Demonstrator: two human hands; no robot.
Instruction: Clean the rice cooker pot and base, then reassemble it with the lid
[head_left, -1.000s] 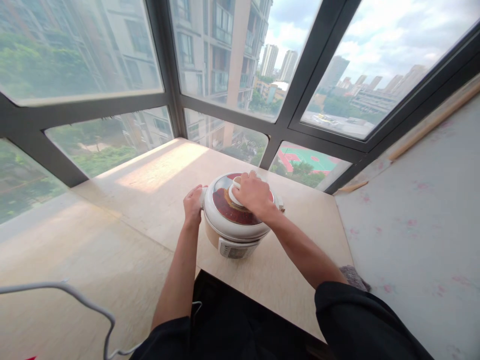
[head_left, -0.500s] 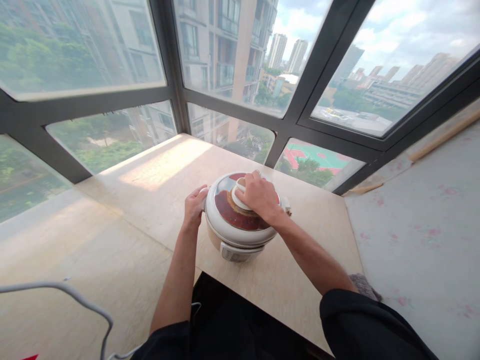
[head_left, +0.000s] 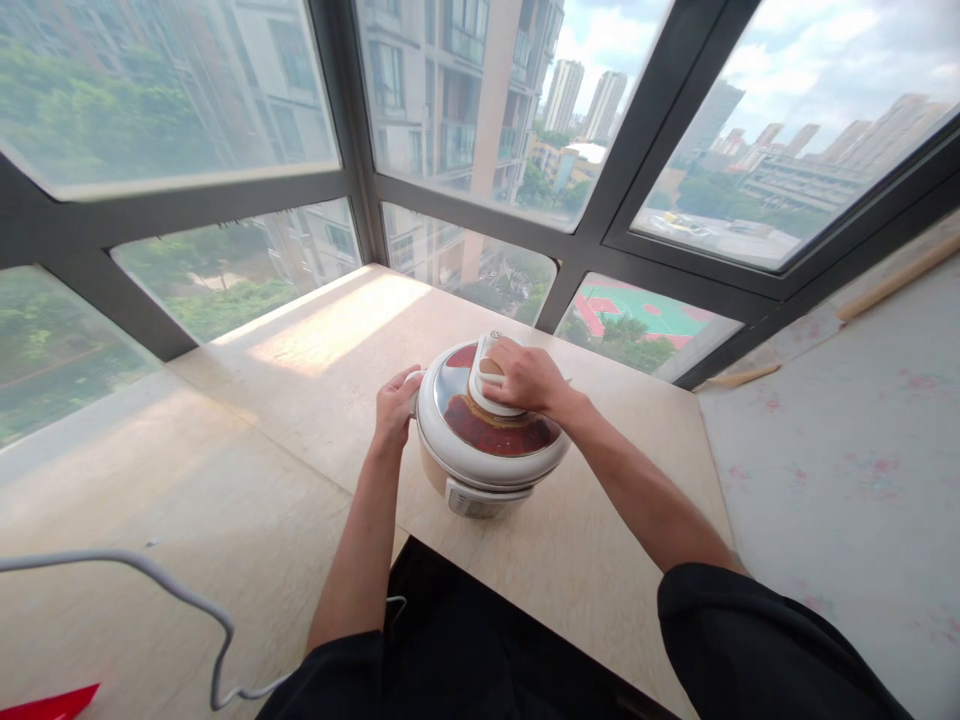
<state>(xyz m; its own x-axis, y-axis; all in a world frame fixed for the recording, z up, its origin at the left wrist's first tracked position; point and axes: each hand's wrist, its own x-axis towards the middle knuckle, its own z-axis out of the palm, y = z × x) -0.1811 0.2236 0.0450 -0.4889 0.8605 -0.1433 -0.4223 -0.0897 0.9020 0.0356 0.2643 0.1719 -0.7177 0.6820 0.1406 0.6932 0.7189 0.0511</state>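
Observation:
A round white-and-beige electric cooker [head_left: 435, 478] with a control panel on its front stands on the pale sill. Its lid [head_left: 480, 467] has a white rim and a reddish-brown, partly see-through top. My left hand [head_left: 394, 408] is closed around the side handle on the cooker's left. My right hand [head_left: 525, 375] grips the white lid handle [head_left: 487, 347] at the top, its fingers curled around it. The lid sits over the cooker body; whether a gap has opened between them I cannot tell. The cooker's right side handle is mostly hidden.
Window panes with a dark frame [head_left: 367, 190] enclose the far side of the sill [head_left: 300, 440]. A grey-white cable [head_left: 150, 570] runs across the lower left, near a red object [head_left: 60, 703]. The flowered wall [head_left: 840, 470] stands to the right.
The lid handle has turned, and more of its far end shows. My right hand has turned with it. The right side handle is now mostly hidden. My left hand keeps its hold; the view shifts slightly.

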